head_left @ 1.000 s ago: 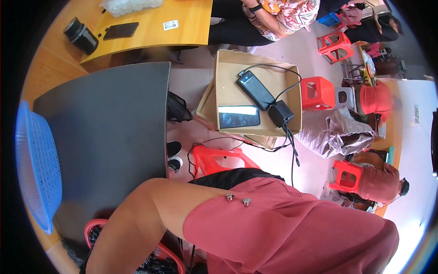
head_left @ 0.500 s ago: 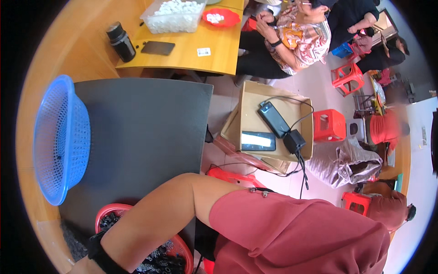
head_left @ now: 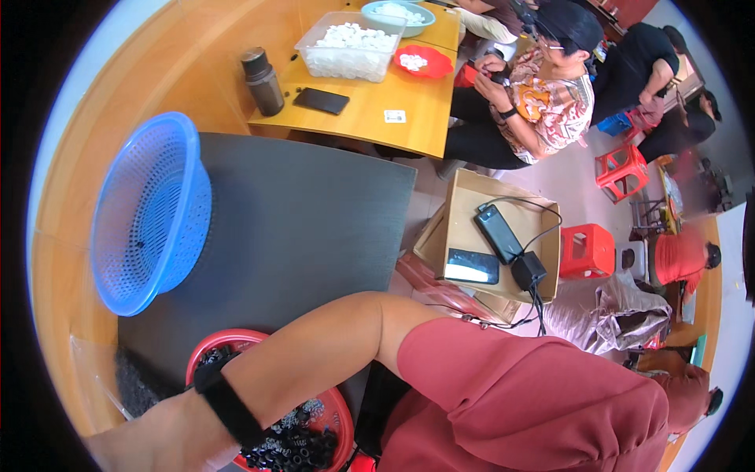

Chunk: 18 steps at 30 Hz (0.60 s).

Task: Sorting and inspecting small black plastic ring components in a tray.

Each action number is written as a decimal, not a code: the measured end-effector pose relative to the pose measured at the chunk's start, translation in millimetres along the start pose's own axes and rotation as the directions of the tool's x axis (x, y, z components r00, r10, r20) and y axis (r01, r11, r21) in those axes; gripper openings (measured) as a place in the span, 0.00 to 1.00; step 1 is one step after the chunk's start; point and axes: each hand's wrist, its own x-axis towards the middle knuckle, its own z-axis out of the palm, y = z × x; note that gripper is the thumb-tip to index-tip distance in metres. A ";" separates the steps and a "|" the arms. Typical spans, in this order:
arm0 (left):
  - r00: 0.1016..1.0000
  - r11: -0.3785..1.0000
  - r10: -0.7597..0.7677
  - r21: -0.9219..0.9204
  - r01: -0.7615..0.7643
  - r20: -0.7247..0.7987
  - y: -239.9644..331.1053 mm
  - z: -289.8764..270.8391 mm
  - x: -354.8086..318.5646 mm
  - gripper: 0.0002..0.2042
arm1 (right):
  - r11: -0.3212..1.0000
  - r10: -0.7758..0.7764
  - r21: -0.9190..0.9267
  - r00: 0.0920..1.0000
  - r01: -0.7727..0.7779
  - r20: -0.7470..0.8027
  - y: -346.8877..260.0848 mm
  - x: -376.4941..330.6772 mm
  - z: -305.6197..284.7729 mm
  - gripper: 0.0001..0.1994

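Observation:
My right arm, in a dark pink sleeve, reaches across the lower part of the view. A black band (head_left: 228, 403) circles its wrist. My right hand (head_left: 161, 433) is at the lower left; its fingers lie out of view, so what they hold is hidden. Under the forearm stands a red basin (head_left: 343, 425), partly covered by it. Small black pieces (head_left: 295, 450), some ring-shaped, fill the basin. My left hand is not in view.
A blue perforated basket (head_left: 185, 228) stands on the dark tabletop (head_left: 314, 212). Beyond is a yellow table (head_left: 370, 118) with a clear tub (head_left: 346, 63), bottle (head_left: 263, 82) and phone (head_left: 321, 101). A cardboard box (head_left: 464, 212) holds electronics and cables. A seated co-worker (head_left: 550, 102) is beyond it.
The view has shifted, so the basket, tables and box appear farther right. More of my right hand and the red basin shows. A red thing now shows at the seated co-worker's hands.

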 end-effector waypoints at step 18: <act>0.860 0.430 0.252 0.745 -0.510 0.443 33.9 -63.9 37.4 0.08 | 0.998 -0.011 -0.058 0.988 0.020 0.154 0.3 8.8 -23.8 0.05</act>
